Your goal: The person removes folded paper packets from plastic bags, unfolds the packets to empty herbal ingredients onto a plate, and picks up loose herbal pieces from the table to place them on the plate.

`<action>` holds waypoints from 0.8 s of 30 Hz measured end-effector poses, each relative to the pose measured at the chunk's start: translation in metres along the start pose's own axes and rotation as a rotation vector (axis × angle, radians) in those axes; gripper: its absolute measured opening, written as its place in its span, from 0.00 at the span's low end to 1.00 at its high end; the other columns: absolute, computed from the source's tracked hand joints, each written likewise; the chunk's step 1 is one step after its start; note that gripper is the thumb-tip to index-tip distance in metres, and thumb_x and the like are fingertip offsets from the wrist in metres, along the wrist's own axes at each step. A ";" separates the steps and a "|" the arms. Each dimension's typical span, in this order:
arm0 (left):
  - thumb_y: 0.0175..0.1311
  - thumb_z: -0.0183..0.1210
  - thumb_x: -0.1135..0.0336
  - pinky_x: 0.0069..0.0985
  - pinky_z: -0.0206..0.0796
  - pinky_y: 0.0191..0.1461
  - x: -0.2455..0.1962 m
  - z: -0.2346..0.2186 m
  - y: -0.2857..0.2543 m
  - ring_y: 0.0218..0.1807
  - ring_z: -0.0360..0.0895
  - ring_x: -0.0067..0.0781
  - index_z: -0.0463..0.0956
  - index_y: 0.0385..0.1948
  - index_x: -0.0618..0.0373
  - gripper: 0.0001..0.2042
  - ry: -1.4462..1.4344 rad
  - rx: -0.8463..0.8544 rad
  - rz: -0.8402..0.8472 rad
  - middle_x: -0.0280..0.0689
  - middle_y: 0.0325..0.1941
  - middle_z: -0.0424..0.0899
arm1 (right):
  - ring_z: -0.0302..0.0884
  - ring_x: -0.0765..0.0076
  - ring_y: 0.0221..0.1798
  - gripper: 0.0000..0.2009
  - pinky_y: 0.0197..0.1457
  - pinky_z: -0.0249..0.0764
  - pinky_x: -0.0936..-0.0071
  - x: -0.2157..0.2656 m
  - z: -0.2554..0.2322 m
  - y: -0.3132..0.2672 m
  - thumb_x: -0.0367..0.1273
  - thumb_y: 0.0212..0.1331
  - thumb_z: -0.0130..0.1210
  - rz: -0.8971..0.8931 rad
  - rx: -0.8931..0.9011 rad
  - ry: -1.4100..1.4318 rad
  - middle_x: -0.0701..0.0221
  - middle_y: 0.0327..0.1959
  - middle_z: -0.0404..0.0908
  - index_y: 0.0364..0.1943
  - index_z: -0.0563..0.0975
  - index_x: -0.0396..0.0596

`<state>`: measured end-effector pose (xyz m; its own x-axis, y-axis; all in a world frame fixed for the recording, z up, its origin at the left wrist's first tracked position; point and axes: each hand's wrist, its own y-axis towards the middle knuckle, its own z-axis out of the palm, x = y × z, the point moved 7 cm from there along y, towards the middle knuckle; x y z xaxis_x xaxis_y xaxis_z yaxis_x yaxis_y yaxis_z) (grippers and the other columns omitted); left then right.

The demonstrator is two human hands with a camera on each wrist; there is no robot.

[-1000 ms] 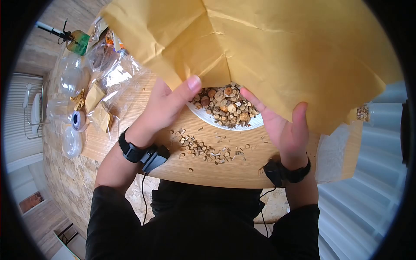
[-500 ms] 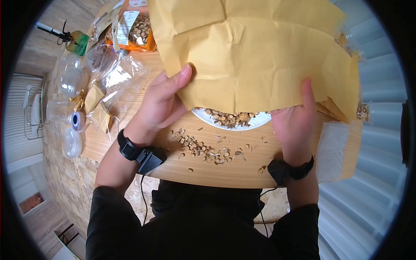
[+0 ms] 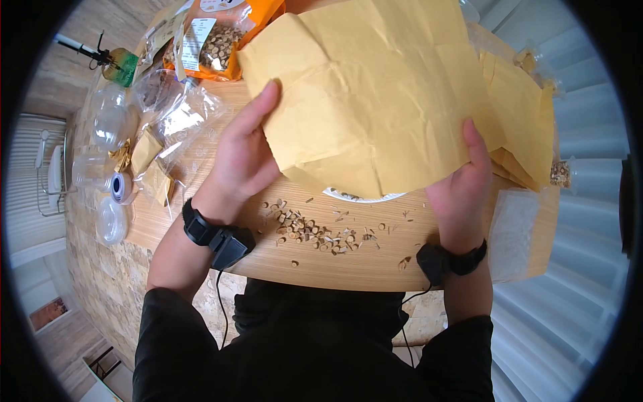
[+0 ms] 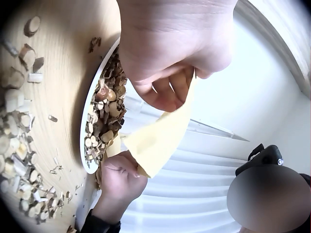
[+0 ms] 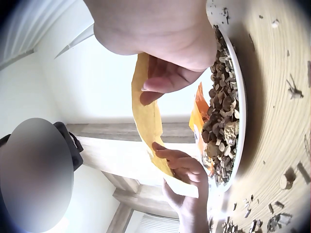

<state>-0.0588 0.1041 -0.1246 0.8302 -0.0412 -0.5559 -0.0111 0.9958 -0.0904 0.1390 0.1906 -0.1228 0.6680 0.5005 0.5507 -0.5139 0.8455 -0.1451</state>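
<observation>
A creased sheet of brown kraft paper (image 3: 368,100) is held up over a white plate (image 3: 365,197), hiding most of it in the head view. My left hand (image 3: 242,157) grips the sheet's left edge, thumb on top and fingers underneath. At the right edge my right hand (image 3: 462,191) holds it the same way, thumb along the upper face. Both wrist views show curled fingers under the paper. Dried slices and cut stems (image 5: 221,111) are heaped on the plate below. Loose cut pieces (image 3: 311,231) lie scattered on the wooden table before the plate.
Left on the table are an orange bag of dried slices (image 3: 224,50), a clear plastic bag (image 3: 184,124), clear containers (image 3: 112,124), a tape roll (image 3: 122,186) and folded paper packets (image 3: 147,151). More kraft paper (image 3: 519,114) and a translucent sheet (image 3: 514,224) lie right.
One large spread of paper has separated: a smaller sheet stays in my hands, tilted and lowered over the plate, while other paper lies at the right. The orange bag has come into sight.
</observation>
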 end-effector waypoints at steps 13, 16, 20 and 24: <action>0.65 0.45 0.47 0.30 0.66 0.57 -0.007 0.017 -0.009 0.54 0.74 0.36 0.64 0.56 0.63 0.28 -0.187 0.172 -0.147 0.44 0.55 0.74 | 0.72 0.64 0.54 0.21 0.54 0.73 0.66 -0.010 0.013 -0.012 0.35 0.62 0.48 0.268 -0.018 -0.315 0.63 0.52 0.72 0.57 0.64 0.41; 0.63 0.49 0.52 0.30 0.66 0.57 -0.006 0.003 -0.015 0.53 0.75 0.34 0.65 0.56 0.63 0.26 0.396 -0.122 -0.152 0.43 0.54 0.75 | 0.72 0.63 0.54 0.22 0.56 0.72 0.66 -0.003 0.024 -0.014 0.35 0.63 0.47 0.181 0.064 -0.339 0.64 0.53 0.72 0.58 0.62 0.40; 0.66 0.46 0.65 0.26 0.70 0.52 -0.012 0.006 -0.004 0.49 0.77 0.30 0.64 0.54 0.64 0.18 0.290 -0.163 0.062 0.41 0.50 0.76 | 0.73 0.67 0.52 0.22 0.55 0.71 0.68 0.004 0.016 -0.008 0.34 0.64 0.47 0.077 -0.041 -0.191 0.64 0.53 0.72 0.60 0.61 0.42; 0.66 0.46 0.66 0.25 0.71 0.50 -0.018 -0.009 0.002 0.48 0.77 0.27 0.65 0.51 0.62 0.15 0.353 -0.207 0.144 0.39 0.48 0.77 | 0.71 0.76 0.46 0.23 0.50 0.70 0.77 0.015 0.011 -0.002 0.31 0.64 0.46 -0.093 0.074 -0.435 0.68 0.49 0.73 0.63 0.59 0.47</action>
<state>-0.0785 0.1058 -0.1227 0.5711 0.0359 -0.8201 -0.2544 0.9576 -0.1351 0.1443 0.1942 -0.1054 0.4328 0.2849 0.8553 -0.5101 0.8596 -0.0282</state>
